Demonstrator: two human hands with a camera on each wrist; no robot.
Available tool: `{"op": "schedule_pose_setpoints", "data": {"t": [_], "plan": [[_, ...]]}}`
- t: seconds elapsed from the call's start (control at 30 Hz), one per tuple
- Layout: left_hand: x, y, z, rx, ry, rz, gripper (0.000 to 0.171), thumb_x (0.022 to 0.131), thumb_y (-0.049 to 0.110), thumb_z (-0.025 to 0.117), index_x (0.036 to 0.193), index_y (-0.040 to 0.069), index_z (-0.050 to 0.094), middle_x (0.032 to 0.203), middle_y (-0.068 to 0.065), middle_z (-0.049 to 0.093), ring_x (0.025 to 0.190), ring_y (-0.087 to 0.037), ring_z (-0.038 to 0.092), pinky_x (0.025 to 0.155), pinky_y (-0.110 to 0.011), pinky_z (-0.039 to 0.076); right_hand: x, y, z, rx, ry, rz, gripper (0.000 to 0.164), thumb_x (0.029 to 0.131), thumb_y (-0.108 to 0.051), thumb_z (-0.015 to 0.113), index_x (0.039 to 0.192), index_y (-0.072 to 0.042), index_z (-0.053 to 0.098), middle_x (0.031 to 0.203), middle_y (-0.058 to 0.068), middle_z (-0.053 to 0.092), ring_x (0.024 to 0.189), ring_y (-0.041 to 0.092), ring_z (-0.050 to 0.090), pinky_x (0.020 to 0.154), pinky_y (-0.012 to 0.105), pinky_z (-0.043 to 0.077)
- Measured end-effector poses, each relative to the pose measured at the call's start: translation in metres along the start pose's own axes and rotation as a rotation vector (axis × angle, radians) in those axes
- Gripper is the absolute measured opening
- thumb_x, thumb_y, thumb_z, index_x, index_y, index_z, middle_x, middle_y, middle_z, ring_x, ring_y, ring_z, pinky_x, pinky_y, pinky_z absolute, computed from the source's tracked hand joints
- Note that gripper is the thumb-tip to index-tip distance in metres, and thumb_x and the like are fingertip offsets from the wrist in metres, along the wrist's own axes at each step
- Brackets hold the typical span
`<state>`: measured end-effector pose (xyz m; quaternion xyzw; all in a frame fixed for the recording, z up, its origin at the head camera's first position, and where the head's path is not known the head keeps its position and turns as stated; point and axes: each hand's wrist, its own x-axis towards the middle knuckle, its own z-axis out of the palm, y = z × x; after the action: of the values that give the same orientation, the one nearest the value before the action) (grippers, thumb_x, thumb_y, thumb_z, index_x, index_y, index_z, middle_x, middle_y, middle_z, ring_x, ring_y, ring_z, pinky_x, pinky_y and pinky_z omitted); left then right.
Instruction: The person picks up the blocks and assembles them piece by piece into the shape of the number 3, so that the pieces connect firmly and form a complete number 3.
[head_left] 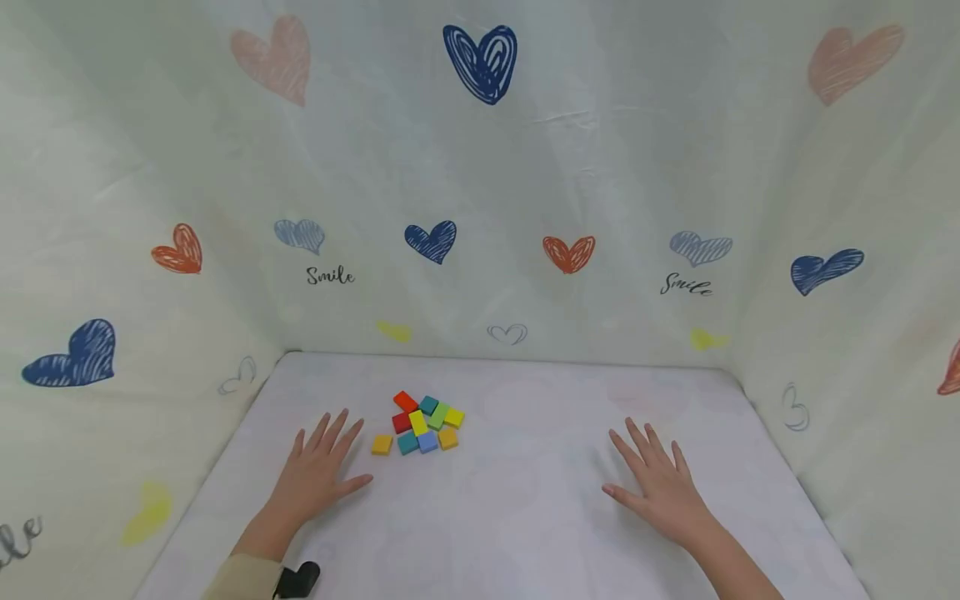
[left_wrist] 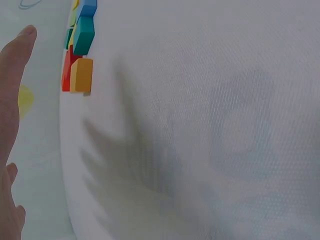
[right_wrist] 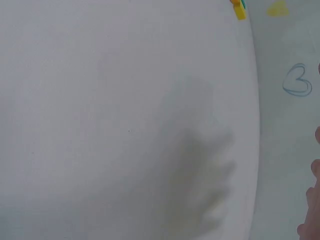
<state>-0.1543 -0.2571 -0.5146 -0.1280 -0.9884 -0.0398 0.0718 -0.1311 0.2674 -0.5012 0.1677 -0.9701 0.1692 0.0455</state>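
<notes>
A pale sheet (head_left: 510, 167), printed with blue, red and pink hearts, is hung behind and to both sides of the cluster of small, coloured, rectangular blocks (head_left: 417, 422), taken here as landmark. Beneath the cluster, a white tabletop (head_left: 510, 517) is seen. The left hand (head_left: 313, 479) is held just to the cluster's left, and the right hand (head_left: 663, 496) well apart to its right; in both, the fingers are straight and spread apart, and nothing is gripped. Within the cluster, red, yellow, green, teal, blue and orange pieces are closely grouped. An orange-yellow block (head_left: 382, 445) is set slightly apart at the cluster's left, nearest the left hand. The blocks are judged light, stiff and not easily broken, with smooth faces that may slip slightly. Each is best pinched across two opposite sides; inner pieces are hemmed in by neighbours.
</notes>
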Motion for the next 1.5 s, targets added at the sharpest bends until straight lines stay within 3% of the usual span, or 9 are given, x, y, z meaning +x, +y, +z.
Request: {"op": "schedule_pose_setpoints", "data": {"t": [0.43,0.77,0.97,1.17,1.5], "plan": [[0.020,0.012,0.002,-0.075,-0.008,-0.005,0.095,0.074,0.051,0.080,0.148,0.007,0.039,0.152,-0.023,0.030,0.138,-0.046,0.025,0.105,-0.067,0.022,0.021,-0.016,0.003,0.212,-0.013,0.010,0.080,0.089,-0.044,0.068,0.153,-0.014,0.030,0.160,0.014,0.016,0.145,0.041,0.008,0.107,0.068,0.005],[0.036,0.028,0.005,-0.112,-0.051,-0.011,0.095,0.074,0.044,0.083,0.148,0.006,0.038,0.150,-0.023,0.034,0.135,-0.044,0.032,0.105,-0.063,0.028,0.039,-0.037,0.023,0.391,0.017,-0.046,0.083,0.086,-0.034,0.074,0.153,-0.012,0.031,0.160,0.013,0.019,0.143,0.041,0.018,0.103,0.071,0.019],[0.047,0.036,0.011,-0.154,-0.059,-0.019,0.093,0.072,0.042,0.085,0.147,0.007,0.042,0.148,-0.020,0.038,0.134,-0.040,0.035,0.105,-0.057,0.033,0.049,-0.052,0.031,0.539,-0.025,-0.040,0.083,0.085,-0.027,0.076,0.153,-0.016,0.031,0.160,0.009,0.019,0.144,0.036,0.018,0.105,0.067,0.022],[0.056,0.044,0.013,-0.207,-0.077,-0.019,0.082,0.074,0.038,0.085,0.141,0.007,0.050,0.143,-0.017,0.045,0.132,-0.037,0.039,0.104,-0.055,0.036,0.059,-0.068,0.037,0.596,-0.040,-0.033,0.080,0.085,-0.026,0.077,0.151,-0.015,0.035,0.156,0.007,0.028,0.143,0.033,0.024,0.109,0.060,0.024],[0.071,0.047,0.017,-0.215,-0.131,-0.004,0.057,0.079,0.030,0.082,0.128,0.008,0.062,0.125,-0.011,0.059,0.117,-0.030,0.051,0.098,-0.047,0.044,0.072,-0.094,0.050,0.672,-0.087,0.012,0.071,0.084,-0.026,0.078,0.146,-0.021,0.044,0.147,0.001,0.042,0.136,0.030,0.037,0.106,0.057,0.031]]}}
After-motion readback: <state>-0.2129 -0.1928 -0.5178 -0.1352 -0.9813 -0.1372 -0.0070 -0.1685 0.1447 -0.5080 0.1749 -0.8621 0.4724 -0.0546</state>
